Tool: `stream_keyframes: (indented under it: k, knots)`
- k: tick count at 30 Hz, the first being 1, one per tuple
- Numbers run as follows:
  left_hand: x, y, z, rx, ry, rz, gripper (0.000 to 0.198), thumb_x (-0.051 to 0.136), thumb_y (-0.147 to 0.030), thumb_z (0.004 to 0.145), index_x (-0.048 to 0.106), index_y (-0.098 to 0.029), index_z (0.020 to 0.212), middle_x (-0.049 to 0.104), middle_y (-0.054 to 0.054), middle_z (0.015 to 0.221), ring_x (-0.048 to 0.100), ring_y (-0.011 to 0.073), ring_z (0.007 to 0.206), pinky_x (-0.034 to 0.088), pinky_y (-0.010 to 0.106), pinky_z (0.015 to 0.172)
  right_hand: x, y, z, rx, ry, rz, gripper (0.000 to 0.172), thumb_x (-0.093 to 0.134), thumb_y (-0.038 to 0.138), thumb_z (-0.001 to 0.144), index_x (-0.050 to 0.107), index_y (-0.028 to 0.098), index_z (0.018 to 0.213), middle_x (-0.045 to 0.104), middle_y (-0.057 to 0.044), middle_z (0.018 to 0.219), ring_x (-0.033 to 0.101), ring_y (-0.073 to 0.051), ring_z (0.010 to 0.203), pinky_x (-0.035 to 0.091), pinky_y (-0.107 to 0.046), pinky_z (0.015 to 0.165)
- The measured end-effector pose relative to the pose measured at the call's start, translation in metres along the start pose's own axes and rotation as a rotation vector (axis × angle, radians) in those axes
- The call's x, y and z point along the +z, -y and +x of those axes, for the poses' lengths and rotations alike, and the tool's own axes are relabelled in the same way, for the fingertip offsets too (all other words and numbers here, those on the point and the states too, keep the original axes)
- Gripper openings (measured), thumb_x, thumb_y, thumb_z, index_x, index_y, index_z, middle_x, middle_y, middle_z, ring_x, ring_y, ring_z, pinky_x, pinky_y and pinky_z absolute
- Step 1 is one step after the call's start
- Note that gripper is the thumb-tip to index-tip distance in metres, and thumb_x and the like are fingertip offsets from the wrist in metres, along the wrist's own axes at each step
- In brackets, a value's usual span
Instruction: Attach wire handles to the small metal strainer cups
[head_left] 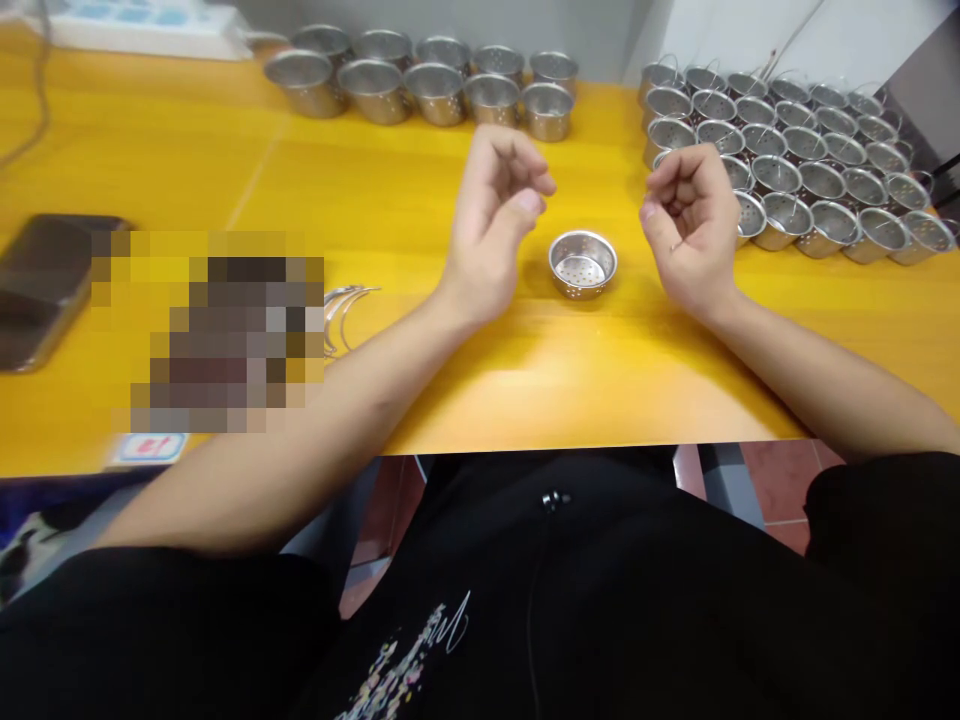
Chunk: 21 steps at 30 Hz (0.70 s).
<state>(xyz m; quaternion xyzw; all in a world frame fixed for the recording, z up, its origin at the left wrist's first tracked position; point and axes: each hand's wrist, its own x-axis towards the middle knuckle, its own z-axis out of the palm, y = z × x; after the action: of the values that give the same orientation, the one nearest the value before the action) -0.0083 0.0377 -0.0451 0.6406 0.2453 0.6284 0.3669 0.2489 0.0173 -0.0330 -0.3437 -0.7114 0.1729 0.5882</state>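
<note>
A small perforated steel cup stands alone on the yellow table, between my two hands. My left hand hovers just left of it, fingers curled in towards the thumb as in a pinch. My right hand hovers just right of it, fingers folded into a loose fist. Whatever either hand holds is too thin or too hidden to see. Neither hand touches the cup.
Plain steel cups stand in rows at the back centre, and several cups with wire handles at the back right. Loose wire handles lie to the left. A dark phone lies far left and a power strip at the back left.
</note>
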Motion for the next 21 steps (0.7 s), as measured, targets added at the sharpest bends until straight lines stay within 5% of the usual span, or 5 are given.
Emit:
stream_keyframes:
  k: [3, 6, 9, 13, 21]
  knots:
    - [-0.011, 0.013, -0.007, -0.059, 0.247, 0.247, 0.099, 0.092, -0.099, 0.082, 0.061, -0.039, 0.155, 0.073, 0.015, 0.160, 0.071, 0.0459, 0.145, 0.057, 0.069, 0.127, -0.005, -0.036, 0.010, 0.071, -0.029, 0.005, 0.042, 0.087, 0.067, 0.107, 0.066, 0.037, 0.129, 0.080, -0.007, 0.113, 0.069, -0.026, 0.100, 0.060, -0.045, 0.091]
    - [-0.017, 0.026, -0.015, -0.139, 0.450, 0.383, 0.136, 0.110, -0.094, 0.066, 0.052, -0.037, 0.175, 0.062, 0.019, 0.180, 0.059, 0.0540, 0.169, 0.051, 0.075, 0.140, -0.005, -0.056, 0.007, 0.106, 0.008, -0.047, 0.054, 0.088, 0.072, 0.104, 0.069, 0.035, 0.138, 0.085, -0.009, 0.124, 0.080, -0.030, 0.115, 0.067, -0.050, 0.104]
    - [-0.018, 0.034, -0.019, -0.189, 0.483, 0.368, 0.137, 0.114, -0.084, 0.071, 0.049, -0.035, 0.181, 0.070, 0.019, 0.167, 0.061, 0.0569, 0.170, 0.046, 0.082, 0.146, -0.002, -0.056, -0.001, 0.114, 0.111, -0.065, 0.048, 0.080, 0.070, 0.111, 0.072, 0.035, 0.144, 0.087, -0.012, 0.138, 0.085, -0.034, 0.128, 0.072, -0.056, 0.116]
    - [-0.018, 0.031, -0.014, -0.215, 0.452, 0.360, 0.127, 0.118, -0.071, 0.073, 0.055, -0.032, 0.177, 0.070, 0.018, 0.170, 0.063, 0.0544, 0.169, 0.047, 0.077, 0.149, 0.002, -0.046, -0.006, 0.190, 0.199, -0.043, 0.035, 0.077, 0.061, 0.118, 0.075, 0.035, 0.141, 0.089, -0.011, 0.142, 0.087, -0.035, 0.140, 0.074, -0.058, 0.126]
    - [-0.018, 0.006, -0.008, -0.160, 0.395, 0.441, 0.100, 0.117, -0.058, 0.072, 0.069, -0.033, 0.157, 0.069, 0.016, 0.160, 0.063, 0.0511, 0.163, 0.052, 0.074, 0.145, 0.005, -0.063, -0.007, 0.278, 0.183, 0.129, 0.049, 0.090, 0.072, 0.112, 0.077, 0.032, 0.138, 0.089, -0.014, 0.136, 0.090, -0.033, 0.129, 0.081, -0.048, 0.105]
